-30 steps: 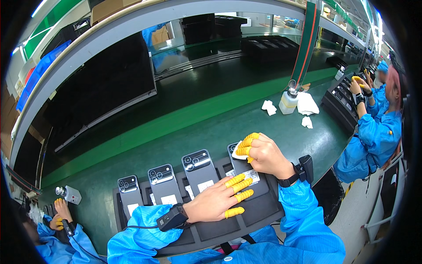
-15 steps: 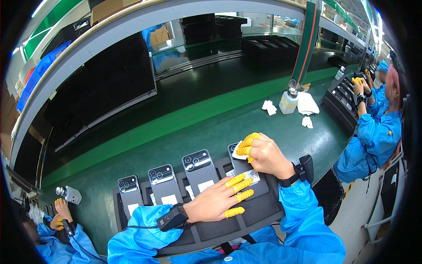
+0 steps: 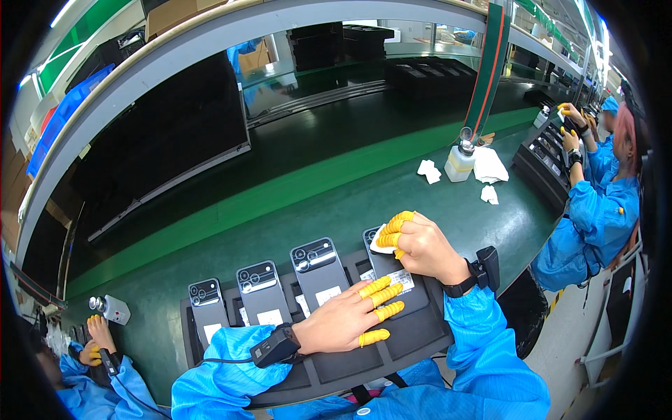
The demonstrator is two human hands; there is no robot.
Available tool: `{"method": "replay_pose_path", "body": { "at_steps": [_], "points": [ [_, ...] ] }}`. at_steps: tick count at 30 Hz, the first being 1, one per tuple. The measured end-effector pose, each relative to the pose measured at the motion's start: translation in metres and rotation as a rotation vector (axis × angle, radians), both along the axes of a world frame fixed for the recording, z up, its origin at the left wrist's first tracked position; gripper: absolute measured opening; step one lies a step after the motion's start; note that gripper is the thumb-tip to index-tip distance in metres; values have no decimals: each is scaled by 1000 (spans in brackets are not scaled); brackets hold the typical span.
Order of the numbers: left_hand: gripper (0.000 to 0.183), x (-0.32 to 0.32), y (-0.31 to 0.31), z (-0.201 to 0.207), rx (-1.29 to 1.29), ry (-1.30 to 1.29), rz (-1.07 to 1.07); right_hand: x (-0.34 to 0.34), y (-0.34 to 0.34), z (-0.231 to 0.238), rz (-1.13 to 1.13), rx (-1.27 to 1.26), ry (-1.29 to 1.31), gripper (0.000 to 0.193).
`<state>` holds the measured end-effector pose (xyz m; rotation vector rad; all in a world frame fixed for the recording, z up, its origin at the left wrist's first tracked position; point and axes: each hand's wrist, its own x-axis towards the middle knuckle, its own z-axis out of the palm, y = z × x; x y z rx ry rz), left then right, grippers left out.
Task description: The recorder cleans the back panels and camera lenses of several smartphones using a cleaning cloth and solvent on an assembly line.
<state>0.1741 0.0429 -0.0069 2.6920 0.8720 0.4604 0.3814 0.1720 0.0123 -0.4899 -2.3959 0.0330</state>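
Several dark grey phones lie back side up in a black compartment tray [image 3: 308, 378], each with a white label. The rightmost phone [image 3: 407, 302] is under both of my hands. With yellow finger cots on its fingers, my right hand [image 3: 420, 245] pinches a folded white wipe [image 3: 382, 241] against this phone's camera end. My left hand [image 3: 350, 315] lies flat, fingers apart, its cot-covered tips on the lower part of the same phone. To the left sit another phone [image 3: 316, 262], a third phone [image 3: 260, 285] and one more phone [image 3: 207, 301], untouched.
Beyond my right hand stand a pump bottle [image 3: 459, 162], a stack of white wipes [image 3: 490, 165] and crumpled wipes [image 3: 428, 171]. A co-worker [image 3: 588, 203] handles a black tray [image 3: 542, 164] at right. Another co-worker's hand [image 3: 101, 334] is at lower left, near a bottle [image 3: 112, 309].
My hands, the wipe and the phones look unmoved. At the right, the co-worker's hands have moved apart, one of them raised.
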Motion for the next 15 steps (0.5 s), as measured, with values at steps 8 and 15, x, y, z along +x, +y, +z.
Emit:
{"method": "replay_pose_path", "body": {
  "at_steps": [8,15],
  "points": [
    [56,0,0,-1,5,0,1,-1,0,0,-3,-16,9,7],
    [56,0,0,-2,-3,7,-1,-1,3,-5,3,-9,30,8]
  ]
}}
